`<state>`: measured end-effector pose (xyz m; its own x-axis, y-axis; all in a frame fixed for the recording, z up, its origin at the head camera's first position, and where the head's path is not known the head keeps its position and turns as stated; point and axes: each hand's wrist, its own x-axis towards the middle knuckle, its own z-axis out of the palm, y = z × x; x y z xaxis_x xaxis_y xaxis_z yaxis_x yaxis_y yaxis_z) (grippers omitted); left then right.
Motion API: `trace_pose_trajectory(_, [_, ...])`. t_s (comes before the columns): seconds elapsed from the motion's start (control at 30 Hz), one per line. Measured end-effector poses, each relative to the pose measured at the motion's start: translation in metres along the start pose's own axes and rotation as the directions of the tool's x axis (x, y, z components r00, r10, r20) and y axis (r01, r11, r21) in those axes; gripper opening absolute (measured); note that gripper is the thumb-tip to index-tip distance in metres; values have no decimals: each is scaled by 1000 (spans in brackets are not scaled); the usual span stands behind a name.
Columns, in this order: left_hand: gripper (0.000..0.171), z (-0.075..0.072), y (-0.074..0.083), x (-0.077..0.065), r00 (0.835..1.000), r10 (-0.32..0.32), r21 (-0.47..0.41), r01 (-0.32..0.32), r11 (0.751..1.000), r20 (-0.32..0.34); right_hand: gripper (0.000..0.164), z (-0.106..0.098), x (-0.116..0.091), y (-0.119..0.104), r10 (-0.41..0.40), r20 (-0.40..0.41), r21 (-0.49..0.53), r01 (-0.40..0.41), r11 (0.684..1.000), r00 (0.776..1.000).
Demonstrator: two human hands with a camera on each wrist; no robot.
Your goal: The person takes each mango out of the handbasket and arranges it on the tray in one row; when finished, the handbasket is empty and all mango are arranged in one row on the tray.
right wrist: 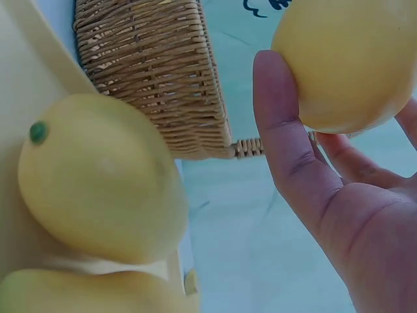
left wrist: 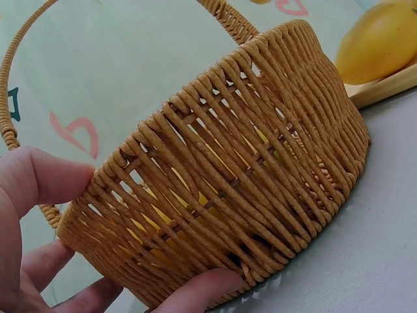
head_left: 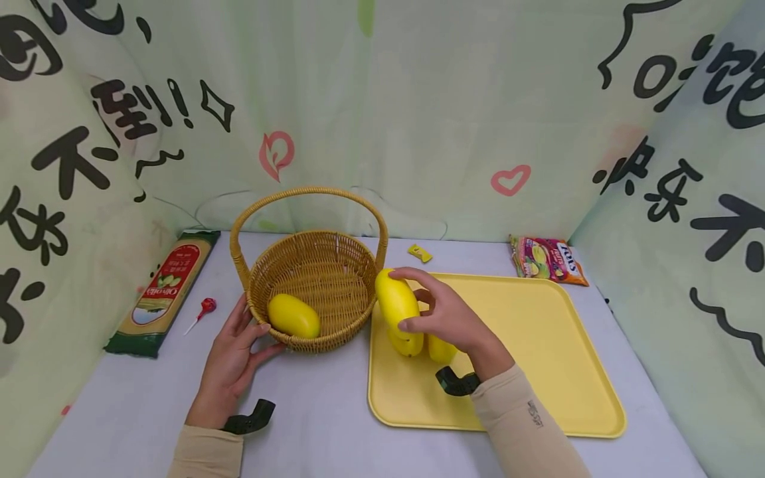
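Note:
My left hand [head_left: 230, 365] holds the near left side of a wicker basket [head_left: 340, 279], with fingers spread against its woven wall [left wrist: 215, 156] and rim. One yellow mango [head_left: 294, 316] lies inside the basket. My right hand [head_left: 448, 315] pinches another mango [head_left: 396, 299] between thumb and fingers, raised above the left part of the yellow tray [head_left: 526, 358]. In the right wrist view the held mango [right wrist: 352, 59] is clear of the others. Below it, a mango [right wrist: 104, 176] with a green stem spot and a second mango [right wrist: 91, 293] rest on the tray.
A green-and-red packet [head_left: 173, 285] and a red lollipop [head_left: 207, 306] lie left of the basket. Behind the tray are a small yellow wrapped candy [head_left: 420, 253] and a purple snack bag [head_left: 546, 260]. A printed curtain [head_left: 442, 133] closes off the back and sides.

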<state>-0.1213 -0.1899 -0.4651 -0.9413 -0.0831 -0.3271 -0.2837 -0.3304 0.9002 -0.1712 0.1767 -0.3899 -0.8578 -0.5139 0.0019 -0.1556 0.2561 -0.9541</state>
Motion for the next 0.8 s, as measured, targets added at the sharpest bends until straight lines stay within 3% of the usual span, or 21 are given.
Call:
trace_pose_trajectory(0.47, [79,0,0,0,1000,4,-3,-4,1000,3,80,-13,-34,18,13,-66,73,-8,997,998])
trace_pose_trajectory(0.8, [79,1,0,-1,1000,5,-6,-5,1000,1,79,-24,-59,30,-22,-90,116,32,993,996])
